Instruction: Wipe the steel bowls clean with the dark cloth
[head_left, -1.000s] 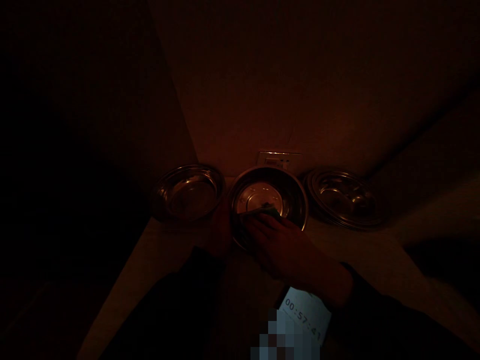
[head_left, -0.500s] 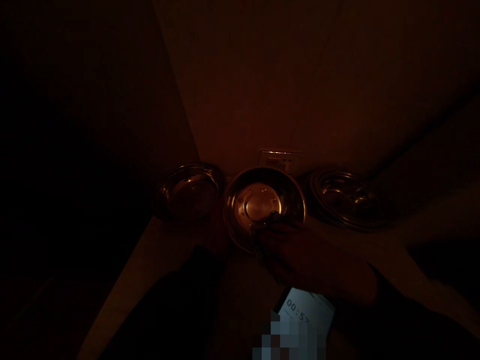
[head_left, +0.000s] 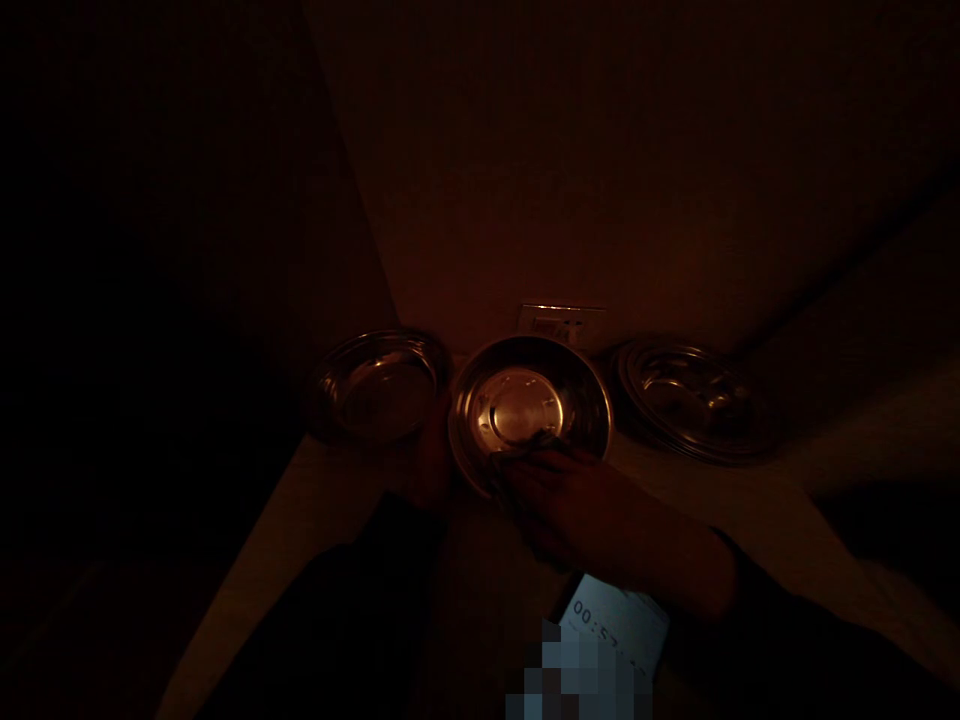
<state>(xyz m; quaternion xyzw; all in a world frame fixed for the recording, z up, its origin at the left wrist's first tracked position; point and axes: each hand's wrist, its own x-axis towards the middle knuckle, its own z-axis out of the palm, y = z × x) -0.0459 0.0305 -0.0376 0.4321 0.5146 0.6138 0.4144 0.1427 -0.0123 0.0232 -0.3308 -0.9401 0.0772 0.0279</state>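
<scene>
A shiny metal bowl (head_left: 517,390) stands in the middle of the table, tilted a little toward me. At its left side my left hand (head_left: 433,465) is closed on the rim, its fingers mostly lost in the dark. My right hand (head_left: 570,500) lies over the near rim, pressing a dark cloth (head_left: 510,480) against the inner wall of the bowl. The cloth's edges are hard to make out in the dim light.
Another metal bowl (head_left: 382,395) sits to the left, and a stack of metal bowls (head_left: 690,400) to the right. A lit phone (head_left: 619,620) with timer digits lies in front of me on the table (head_left: 255,560). Behind the bowls is a wall socket (head_left: 559,322).
My right hand with the cloth has shifted slightly left along the near rim. The bowl and my left hand stay almost in the same place.
</scene>
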